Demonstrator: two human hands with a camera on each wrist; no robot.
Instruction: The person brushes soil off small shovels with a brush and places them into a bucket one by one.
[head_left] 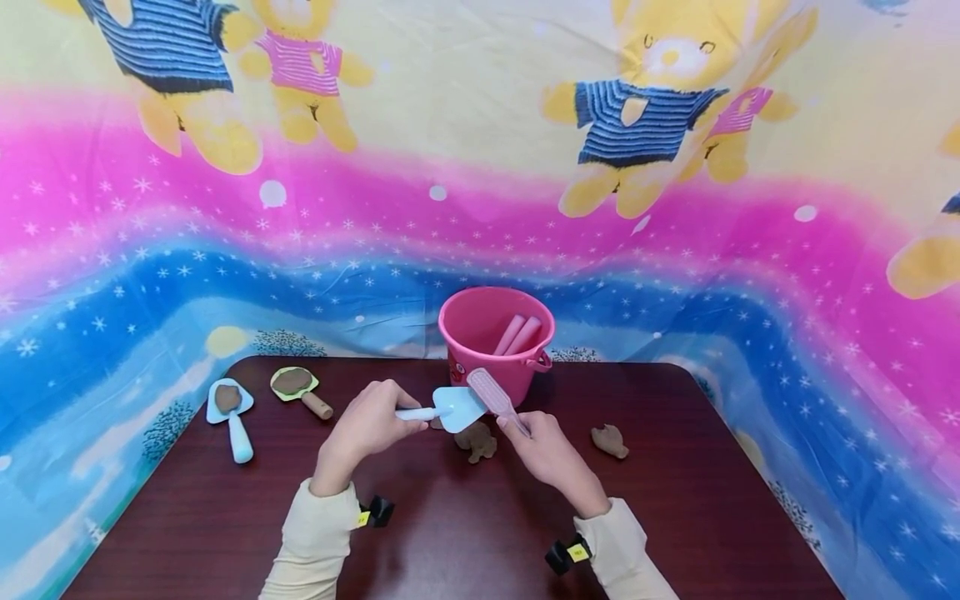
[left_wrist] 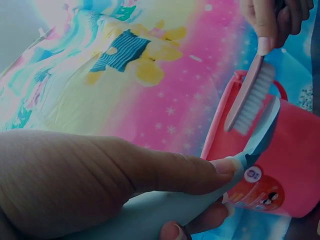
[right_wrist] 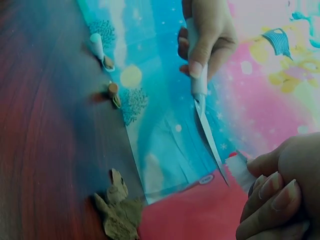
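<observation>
My left hand [head_left: 367,429] grips a light blue trowel [head_left: 460,408] by its handle, the blade pointing right, raised in front of the pink bucket [head_left: 517,382]. A pink brush [head_left: 491,390] with white bristles [left_wrist: 256,100] is held by its handle in my right hand [head_left: 551,454]. Its bristles face the trowel blade at close range; whether they touch I cannot tell. Below the two tools, a brown lumpy clump [head_left: 480,443] lies on the table, partly behind the blade. Two pink handles [head_left: 517,335] lean inside the bucket.
On the dark wooden table [head_left: 450,533], another blue trowel [head_left: 240,437] with a brown lump lies at the left. Beside it is a green-rimmed, wooden-handled tool [head_left: 295,382] bearing brown material. Another brown piece [head_left: 609,442] lies right. A printed bear cloth [head_left: 375,208] hangs behind.
</observation>
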